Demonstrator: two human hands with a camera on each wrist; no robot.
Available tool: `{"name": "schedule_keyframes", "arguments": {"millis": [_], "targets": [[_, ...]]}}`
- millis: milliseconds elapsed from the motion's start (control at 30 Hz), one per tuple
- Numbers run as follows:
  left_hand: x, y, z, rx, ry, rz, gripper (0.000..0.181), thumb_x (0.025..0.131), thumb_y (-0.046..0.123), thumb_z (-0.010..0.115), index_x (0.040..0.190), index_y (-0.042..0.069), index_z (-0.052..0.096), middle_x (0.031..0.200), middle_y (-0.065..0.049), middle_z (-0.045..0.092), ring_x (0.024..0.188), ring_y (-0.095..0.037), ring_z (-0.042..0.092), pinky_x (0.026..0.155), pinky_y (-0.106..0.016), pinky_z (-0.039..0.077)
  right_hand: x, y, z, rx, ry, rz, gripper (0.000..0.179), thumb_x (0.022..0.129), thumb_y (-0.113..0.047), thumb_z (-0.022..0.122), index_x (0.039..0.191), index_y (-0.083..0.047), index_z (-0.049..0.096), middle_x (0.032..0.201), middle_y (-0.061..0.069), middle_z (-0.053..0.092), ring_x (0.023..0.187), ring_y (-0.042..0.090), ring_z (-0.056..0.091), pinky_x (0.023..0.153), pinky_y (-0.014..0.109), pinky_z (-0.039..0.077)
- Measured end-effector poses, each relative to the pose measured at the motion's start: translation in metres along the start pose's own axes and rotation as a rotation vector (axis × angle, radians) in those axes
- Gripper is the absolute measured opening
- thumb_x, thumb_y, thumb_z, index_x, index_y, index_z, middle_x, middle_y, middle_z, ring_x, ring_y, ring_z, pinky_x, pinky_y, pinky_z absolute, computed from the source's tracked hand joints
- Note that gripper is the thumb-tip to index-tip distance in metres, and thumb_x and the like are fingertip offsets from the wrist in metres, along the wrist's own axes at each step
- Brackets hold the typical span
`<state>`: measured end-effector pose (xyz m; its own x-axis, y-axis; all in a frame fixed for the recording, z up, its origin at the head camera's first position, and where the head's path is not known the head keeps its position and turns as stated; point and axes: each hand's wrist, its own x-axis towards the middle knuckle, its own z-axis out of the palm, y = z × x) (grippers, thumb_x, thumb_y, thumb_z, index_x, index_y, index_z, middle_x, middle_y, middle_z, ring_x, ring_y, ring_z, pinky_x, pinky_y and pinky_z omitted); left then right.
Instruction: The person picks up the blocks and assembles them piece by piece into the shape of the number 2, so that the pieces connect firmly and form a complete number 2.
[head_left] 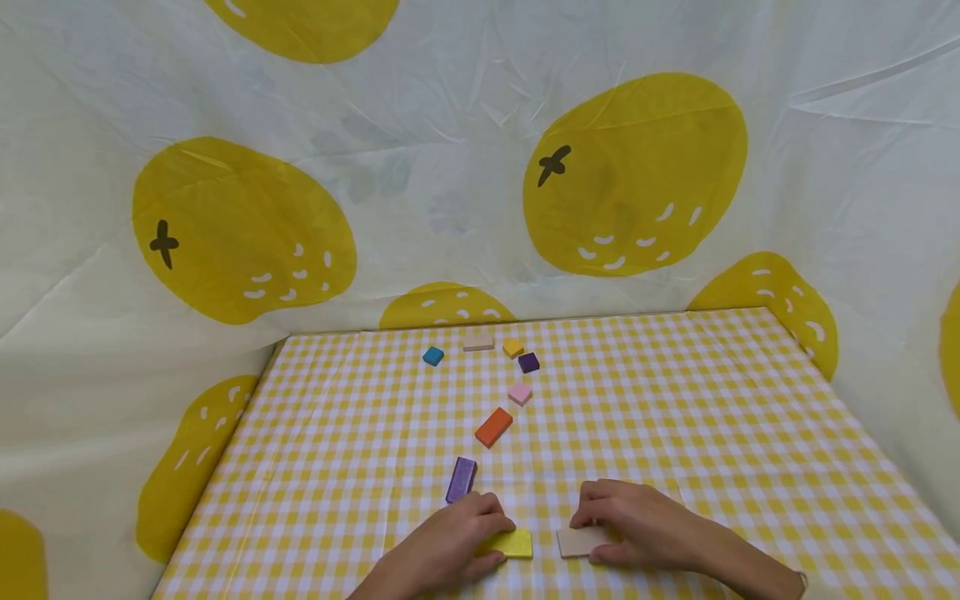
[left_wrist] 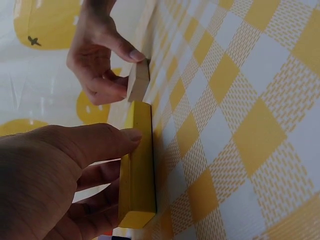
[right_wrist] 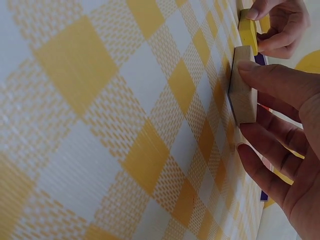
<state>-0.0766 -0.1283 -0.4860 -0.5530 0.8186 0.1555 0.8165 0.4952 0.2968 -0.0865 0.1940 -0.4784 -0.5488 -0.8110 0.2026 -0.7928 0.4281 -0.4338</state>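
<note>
Near the front edge of the table, my left hand grips a flat yellow block between thumb and fingers. Facing it, my right hand pinches a plain wooden block the same way. A small gap separates the two blocks in the head view. The left wrist view shows the thumb on the near long side of the yellow block, low against the cloth. In the right wrist view the wooden block also sits at the cloth, with the thumb on its side. Just beyond my left hand lies a purple block.
Further back lie an orange block, a pink one, a dark purple one, a small yellow one, a long wooden one and a teal one. A checked cloth covers the table; a printed curtain hangs behind.
</note>
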Motion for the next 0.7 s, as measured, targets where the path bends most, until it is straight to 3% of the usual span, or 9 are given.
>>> {"name": "schedule_keyframes", "arguments": {"millis": [367,700], "targets": [[0.011,0.002,-0.001,0.04,-0.016,-0.05,0.031,0.091,0.027,0.076,0.119,0.015,0.072,0.109,0.007,0.062,0.097,-0.003,0.056,0.079,-0.012,0.048,0.006,-0.001,-0.001,-0.022,-0.004,0.039,0.027,0.083,-0.026,0.084,0.106,-0.013,0.075,0.1,-0.01,0.06,0.082,-0.004,0.052,0.068,0.015,0.05],[0.018,-0.002,0.005,0.095,0.04,-0.035,0.032,0.09,0.027,0.078,0.118,0.013,0.073,0.108,0.006,0.062,0.095,-0.004,0.056,0.08,-0.012,0.047,0.014,0.001,-0.002,-0.023,-0.004,0.104,0.029,0.085,-0.029,0.083,0.109,-0.016,0.075,0.103,-0.011,0.06,0.085,-0.003,0.051,0.068,0.017,0.05]]}}
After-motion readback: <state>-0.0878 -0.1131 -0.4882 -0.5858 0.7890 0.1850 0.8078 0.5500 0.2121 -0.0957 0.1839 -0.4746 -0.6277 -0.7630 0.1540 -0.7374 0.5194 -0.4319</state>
